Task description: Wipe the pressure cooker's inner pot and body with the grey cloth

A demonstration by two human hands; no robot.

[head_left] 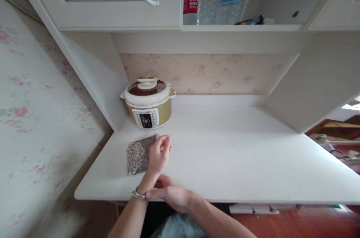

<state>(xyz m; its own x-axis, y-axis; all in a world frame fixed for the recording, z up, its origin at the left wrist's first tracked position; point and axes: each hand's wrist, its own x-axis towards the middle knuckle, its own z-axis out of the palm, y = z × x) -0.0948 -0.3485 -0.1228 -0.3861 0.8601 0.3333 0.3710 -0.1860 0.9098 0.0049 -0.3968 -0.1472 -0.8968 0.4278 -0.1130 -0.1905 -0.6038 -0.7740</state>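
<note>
Over the folded brown patterned cloth's (137, 154) right edge my left hand (159, 154) curls, grip unclear; right hand (170, 194) open by the white tabletop's (239, 155) rim.

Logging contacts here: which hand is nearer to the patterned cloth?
Left. The left hand lies over the right edge of the patterned cloth; the right hand sits at the left wrist, closer to the person's body and apart from the cloth.

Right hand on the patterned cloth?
No, the right hand sits at the bracelet on the other wrist; only the left hand touches the patterned cloth.
</note>
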